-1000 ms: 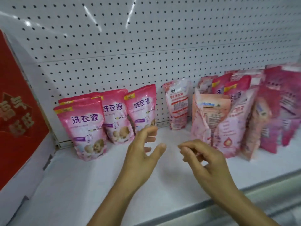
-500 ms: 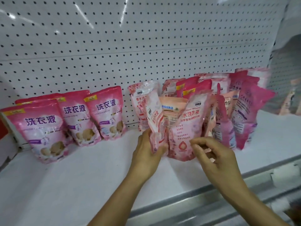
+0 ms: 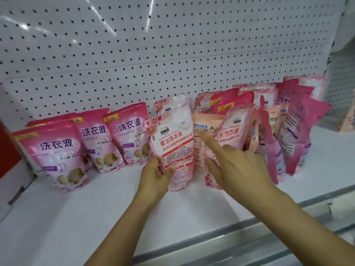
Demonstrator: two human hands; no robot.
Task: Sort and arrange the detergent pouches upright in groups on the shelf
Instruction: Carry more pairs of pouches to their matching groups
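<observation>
My left hand [image 3: 154, 177] grips the lower left edge of a pale pink floral pouch [image 3: 172, 143], which stands upright facing me on the white shelf [image 3: 76, 217]. My right hand [image 3: 236, 166] reaches into the mixed cluster, fingers spread against a second floral pouch [image 3: 232, 131] and a peach pouch [image 3: 203, 129] behind it. Another floral pouch [image 3: 171, 104] leans on the pegboard behind the held one. Three bright pink pouches [image 3: 57, 150] stand grouped at the left. Several darker pink pouches [image 3: 295, 131] lean jumbled at the right.
White pegboard [image 3: 172, 54] backs the shelf. A red panel [image 3: 7, 150] closes the left end. The shelf's metal front rail [image 3: 249, 237] runs below my arms. Bare shelf surface lies in front of the left group.
My left hand turned the floral pouch it held edge-on to face front and stand upright. My right hand opened and moved forward into the cluster. The view shifted closer.
</observation>
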